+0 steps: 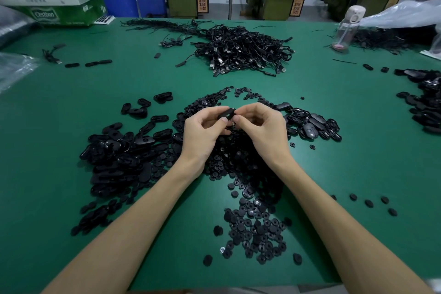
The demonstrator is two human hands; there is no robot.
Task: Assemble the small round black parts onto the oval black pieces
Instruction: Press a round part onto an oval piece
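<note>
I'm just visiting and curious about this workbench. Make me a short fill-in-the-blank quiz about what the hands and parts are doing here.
1. Both hands, left hand and right hand, pinch one ____ black piece between them.
2. The table has a ____ surface.
3. The tangled cable heap lies ____ from the person than the hands.
4. The clear water bottle stands at the far ____.

Missing words: oval; green; farther; right

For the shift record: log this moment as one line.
stage: assembling | left hand: holds oval piece | right hand: pinching at it | round parts: heaped on table
</note>
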